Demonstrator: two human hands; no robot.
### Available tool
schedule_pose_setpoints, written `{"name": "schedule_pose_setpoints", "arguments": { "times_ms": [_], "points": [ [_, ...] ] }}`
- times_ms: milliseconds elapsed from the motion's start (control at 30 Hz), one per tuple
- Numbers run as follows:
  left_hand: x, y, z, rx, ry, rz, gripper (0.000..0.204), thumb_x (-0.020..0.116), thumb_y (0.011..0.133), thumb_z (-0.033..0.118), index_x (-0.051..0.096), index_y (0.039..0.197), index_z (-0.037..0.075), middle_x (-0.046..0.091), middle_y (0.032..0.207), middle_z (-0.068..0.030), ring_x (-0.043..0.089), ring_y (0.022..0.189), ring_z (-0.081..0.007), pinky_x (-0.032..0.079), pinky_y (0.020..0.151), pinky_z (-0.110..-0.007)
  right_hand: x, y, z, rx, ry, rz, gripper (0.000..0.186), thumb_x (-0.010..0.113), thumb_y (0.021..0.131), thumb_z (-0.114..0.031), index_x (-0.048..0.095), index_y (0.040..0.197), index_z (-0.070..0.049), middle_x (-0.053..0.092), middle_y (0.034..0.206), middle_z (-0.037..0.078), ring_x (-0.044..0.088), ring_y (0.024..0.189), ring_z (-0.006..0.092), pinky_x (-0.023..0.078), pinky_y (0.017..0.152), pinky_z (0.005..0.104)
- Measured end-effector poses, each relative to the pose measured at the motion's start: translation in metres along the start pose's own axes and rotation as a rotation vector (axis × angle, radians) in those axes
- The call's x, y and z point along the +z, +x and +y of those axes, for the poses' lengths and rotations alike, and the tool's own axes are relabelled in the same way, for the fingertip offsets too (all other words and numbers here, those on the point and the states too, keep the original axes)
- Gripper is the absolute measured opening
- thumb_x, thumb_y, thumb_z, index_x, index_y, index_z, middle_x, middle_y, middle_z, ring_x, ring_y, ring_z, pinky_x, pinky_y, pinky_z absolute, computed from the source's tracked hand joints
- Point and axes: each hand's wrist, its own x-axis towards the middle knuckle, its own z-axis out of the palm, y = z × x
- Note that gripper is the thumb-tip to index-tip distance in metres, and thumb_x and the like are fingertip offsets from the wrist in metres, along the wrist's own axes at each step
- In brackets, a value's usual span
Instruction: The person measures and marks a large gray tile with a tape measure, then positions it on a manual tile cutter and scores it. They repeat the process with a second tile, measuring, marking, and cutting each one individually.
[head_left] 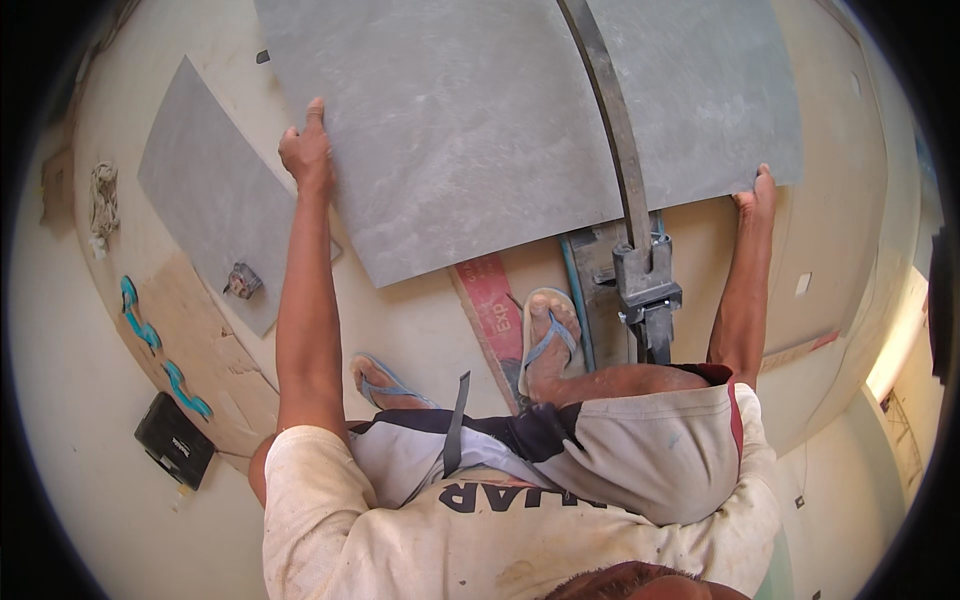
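Observation:
A large grey tile (460, 130) lies across the manual tile cutter, beneath its dark steel rail (622, 145). My left hand (310, 150) is closed on the tile's left edge, thumb on top and pointing away from me. Near the right corner of its close edge, my right hand (757, 195) grips the same tile, thumb up; the fingers of that hand are partly hidden under it. Between my arms, the cutter's metal end bracket (645, 280) stands just off the tile's near edge, close to my knee.
At left a narrower grey tile piece (205, 180) lies on the floor, a small dark tool (242, 281) on it. Farther left are two teal handled tools (138, 315), a black case (174, 440) and bundled rope (103, 198). A red printed strip (487, 305) lies between my sandalled feet.

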Motion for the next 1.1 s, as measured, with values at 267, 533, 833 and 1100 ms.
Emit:
{"name": "schedule_pose_setpoints", "arguments": {
  "times_ms": [267, 533, 833, 1100],
  "points": [
    [0.003, 0.005, -0.003, 0.007, 0.042, 0.063, 0.063, 0.077, 0.079, 0.049, 0.049, 0.069, -0.007, 0.054, 0.075, -0.0131, 0.046, 0.073, -0.0226, 0.046, 0.075, -0.038, -0.003, -0.040, -0.022, 0.133, -0.406, -0.129, 0.047, 0.052, 0.101, -0.026, 0.041, 0.139, -0.002, 0.047, 0.141, 0.011, 0.046, 0.131, 0.0304, 0.037, 0.109, 0.0558],
    [0.005, -0.012, 0.008, -0.048, 0.007, 0.051, 0.059, 0.076, 0.081, 0.047, 0.052, 0.071, -0.006, 0.055, 0.079, -0.0132, 0.048, 0.076, -0.0225, 0.047, 0.077, -0.037, -0.006, -0.018, -0.025, 0.086, -0.412, -0.194, 0.050, 0.051, 0.101, -0.028, 0.041, 0.140, 0.002, 0.050, 0.141, 0.015, 0.049, 0.129, 0.0317, 0.039, 0.108, 0.0534],
    [0.004, -0.008, 0.002, -0.006, 0.038, 0.044, 0.062, 0.074, 0.081, 0.050, 0.056, 0.083, -0.010, 0.059, 0.087, -0.0156, 0.052, 0.082, -0.0242, 0.047, 0.083, -0.037, -0.006, -0.010, -0.025, 0.067, -0.422, -0.197, 0.048, 0.051, 0.101, -0.027, 0.043, 0.137, 0.003, 0.052, 0.138, 0.017, 0.054, 0.124, 0.0319, 0.046, 0.102, 0.0501],
    [0.005, -0.015, 0.003, -0.034, 0.064, 0.032, 0.067, 0.074, 0.081, 0.050, 0.060, 0.091, -0.014, 0.062, 0.095, -0.0214, 0.058, 0.089, -0.0292, 0.047, 0.087, -0.038, -0.013, 0.004, -0.023, 0.046, -0.398, -0.220, 0.044, 0.050, 0.101, -0.027, 0.046, 0.133, 0.003, 0.055, 0.134, 0.018, 0.057, 0.120, 0.0312, 0.049, 0.100, 0.0499]
  ]
}}
